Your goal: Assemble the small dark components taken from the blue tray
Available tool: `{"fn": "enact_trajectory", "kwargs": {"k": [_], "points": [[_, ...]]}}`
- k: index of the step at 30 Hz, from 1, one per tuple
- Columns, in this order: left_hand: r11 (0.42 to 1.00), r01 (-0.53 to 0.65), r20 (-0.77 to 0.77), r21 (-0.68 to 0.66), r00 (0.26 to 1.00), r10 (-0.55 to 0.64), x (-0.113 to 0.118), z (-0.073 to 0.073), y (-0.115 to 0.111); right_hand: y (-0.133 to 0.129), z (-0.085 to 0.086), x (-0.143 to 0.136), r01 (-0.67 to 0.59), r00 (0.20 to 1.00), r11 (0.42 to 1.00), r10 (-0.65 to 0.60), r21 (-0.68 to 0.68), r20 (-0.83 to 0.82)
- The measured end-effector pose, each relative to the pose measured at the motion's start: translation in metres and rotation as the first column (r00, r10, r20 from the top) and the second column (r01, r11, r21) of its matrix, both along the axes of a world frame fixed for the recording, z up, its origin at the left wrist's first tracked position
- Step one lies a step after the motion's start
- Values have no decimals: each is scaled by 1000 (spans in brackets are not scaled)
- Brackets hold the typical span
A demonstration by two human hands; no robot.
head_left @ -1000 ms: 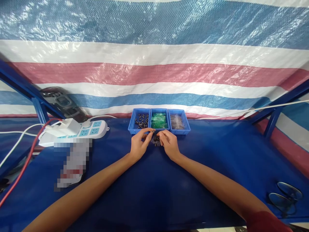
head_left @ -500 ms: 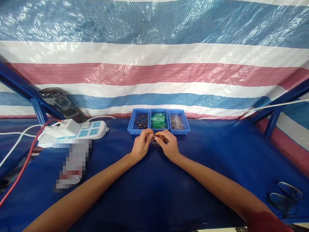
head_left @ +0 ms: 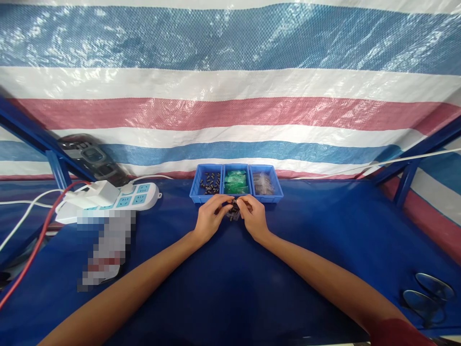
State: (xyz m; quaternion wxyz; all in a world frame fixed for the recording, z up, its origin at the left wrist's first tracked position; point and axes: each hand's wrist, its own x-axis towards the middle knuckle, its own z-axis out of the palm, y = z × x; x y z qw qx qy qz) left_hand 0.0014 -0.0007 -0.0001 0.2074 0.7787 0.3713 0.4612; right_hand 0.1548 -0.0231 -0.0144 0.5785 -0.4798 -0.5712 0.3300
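Observation:
My left hand (head_left: 210, 216) and my right hand (head_left: 255, 218) meet in front of the blue bins, fingers curled and pinched. Between them is a small dark and greyish piece (head_left: 232, 212), partly covered by the fingertips; its kind is too small to make out. Just behind my hands stand three blue bins in a row. Small dark metal pieces, resembling screws, lie in the left bin (head_left: 194, 197). Green packets (head_left: 235, 181) fill the middle one. The right bin (head_left: 270, 199) holds clear plastic bags with something greyish inside.
A white power strip (head_left: 144, 197) with plugged-in adapters lies at the left, with white cables and a red cable (head_left: 45, 230). Near it is a blurred-out flat item (head_left: 113, 245). Eyeglasses (head_left: 427, 295) rest at the right. A striped tarp (head_left: 230, 113) hangs behind the blue table (head_left: 230, 288).
My fingertips have moved slightly apart and more of the dark piece shows between them. The view has tilted up a little.

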Motion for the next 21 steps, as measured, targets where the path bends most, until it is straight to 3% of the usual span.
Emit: {"fn": "enact_trajectory", "kwargs": {"k": [12,17,21], "points": [[999,-27,15,38,1000,27,1,3,-4,-3,3,0,42,996,997,-47,71,76],[996,-84,80,-41,993,87,-1,0,-7,-2,0,0,72,997,997,-72,7,-4],[996,-90,65,-29,994,91,-2,1,-7,-2,0,0,39,999,999,-39,-1,-16]]}}
